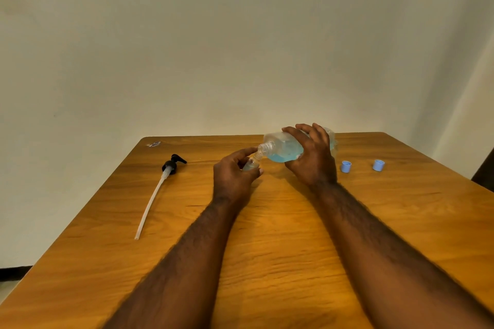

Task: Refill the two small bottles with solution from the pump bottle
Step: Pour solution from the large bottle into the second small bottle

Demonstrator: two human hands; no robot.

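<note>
Pump bottle (283, 148), seemingly near far edge of table (280, 235)

Wooden table (280, 235) bearing a black pump (171, 165) with tube, two blue caps (346, 166) (378, 165), a small scrap (153, 144) far left.

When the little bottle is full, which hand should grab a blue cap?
Right, probably. The nearer cap lies just right of the right hand, though it must set the big bottle down first. The left hand holds the small bottle.

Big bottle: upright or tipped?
Tipped: the right hand holds the big bottle on its side, open neck at the small bottle in the left hand.
</note>
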